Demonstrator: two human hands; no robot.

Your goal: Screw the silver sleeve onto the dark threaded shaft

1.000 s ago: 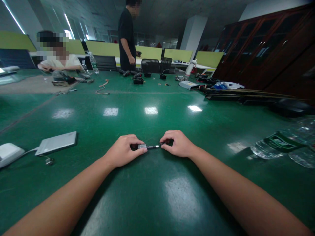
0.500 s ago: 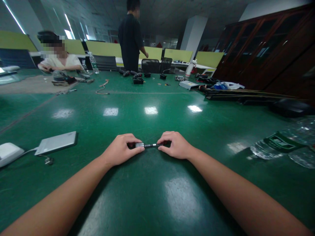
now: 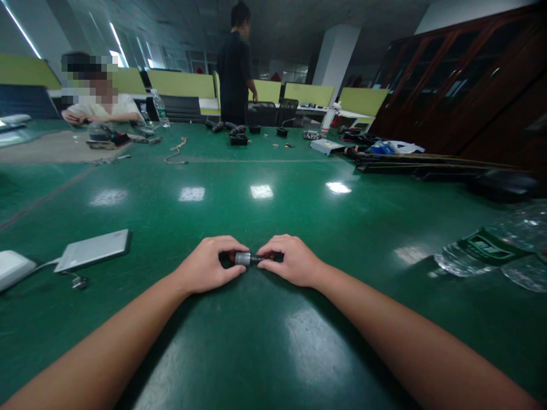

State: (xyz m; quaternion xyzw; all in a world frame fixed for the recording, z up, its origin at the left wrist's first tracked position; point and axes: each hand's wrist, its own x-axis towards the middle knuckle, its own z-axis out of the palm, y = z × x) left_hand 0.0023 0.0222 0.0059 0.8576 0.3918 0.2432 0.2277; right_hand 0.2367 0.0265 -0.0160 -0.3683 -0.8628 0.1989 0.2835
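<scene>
Low over the green table [image 3: 260,313], my left hand [image 3: 207,265] is closed, with thumb and fingertips pinching a short silver metal cylinder [image 3: 243,258]. Opposite it, my right hand [image 3: 294,260] pinches a thin black ribbed piece [image 3: 258,259], which looks like a spring or thread. The ribbed piece lies in line with the cylinder and meets its right end or nearly so. Only a small gap separates the fingertips of both hands. The right fingers hide the far end of the ribbed piece.
To the left lie a silver power bank [image 3: 92,250] and a white adapter [image 3: 15,267], joined by a cable. Clear plastic bottles [image 3: 482,250] lie at right. Drills [image 3: 233,128], a metal box [image 3: 327,146] and long dark strips [image 3: 410,162] occupy the far side. Two people are beyond.
My right hand has moved left toward my left hand. The thin rod seen between them is now covered, and the ribbed piece is beside the cylinder. The standing person has shifted right.
</scene>
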